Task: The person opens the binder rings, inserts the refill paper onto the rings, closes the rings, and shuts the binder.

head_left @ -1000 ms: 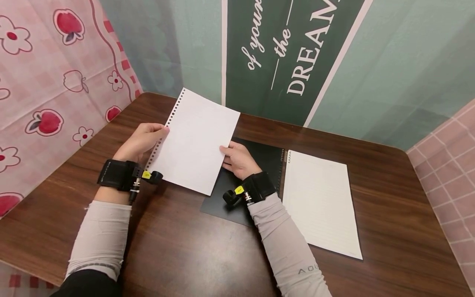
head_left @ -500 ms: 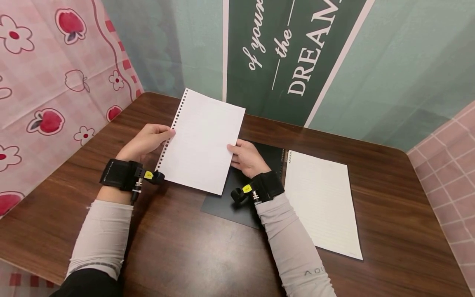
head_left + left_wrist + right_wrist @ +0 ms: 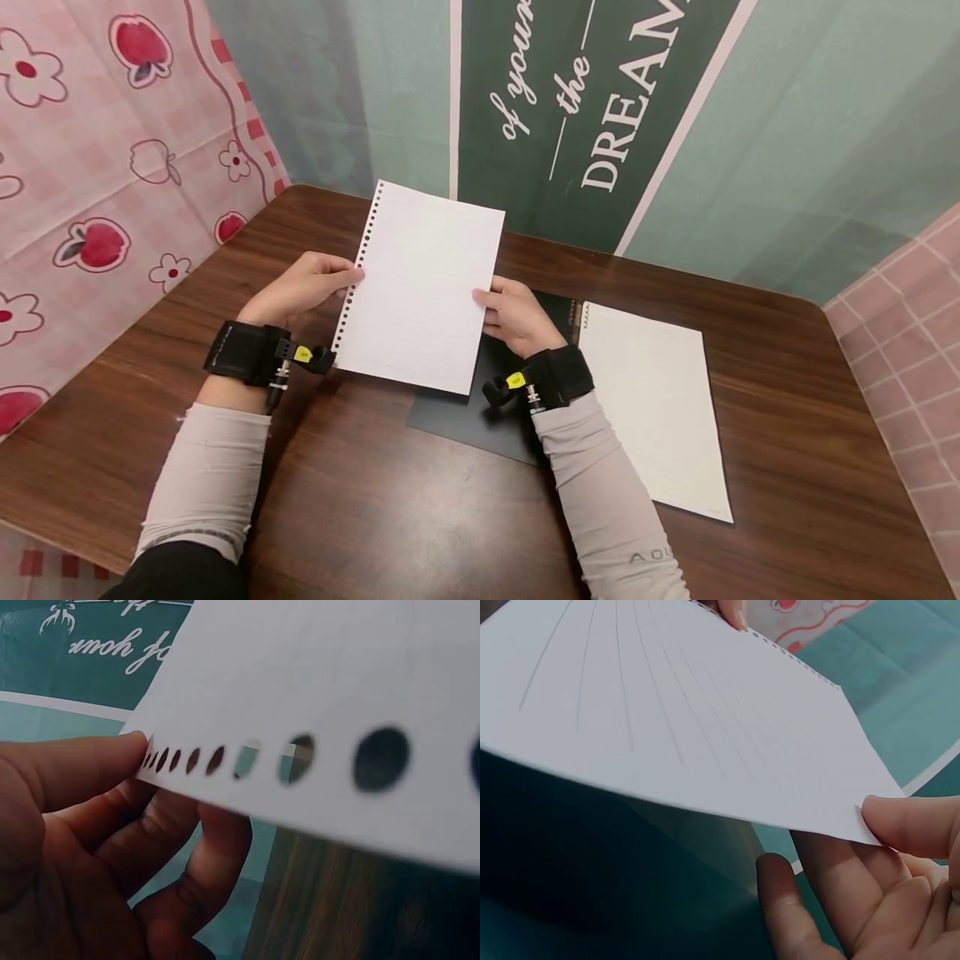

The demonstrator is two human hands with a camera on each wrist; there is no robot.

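Observation:
Both hands hold up a white loose-leaf sheet (image 3: pixel 420 287), faintly lined, with a row of punched holes down its left edge. My left hand (image 3: pixel 311 283) pinches that punched edge, thumb in front and fingers behind, as the left wrist view shows closely. On the opposite plain edge my right hand (image 3: pixel 521 317) pinches the paper between thumb and fingers. Beneath and to the right lies a ring binder spread flat, its black cover (image 3: pixel 468 429) on the left and a stack of lined paper (image 3: pixel 652 408) on the right. Part of the cover is hidden by the sheet and right arm.
The dark wood table (image 3: pixel 360 500) carries the binder. A green banner with white lettering (image 3: pixel 577 108) hangs behind it. A pink apple-print cloth (image 3: pixel 112 167) borders the left side, and a pink tiled surface (image 3: pixel 907 350) the right.
Both hands have shifted to the right with the sheet, which has turned a little more upright in the head view. The binder has stayed in place.

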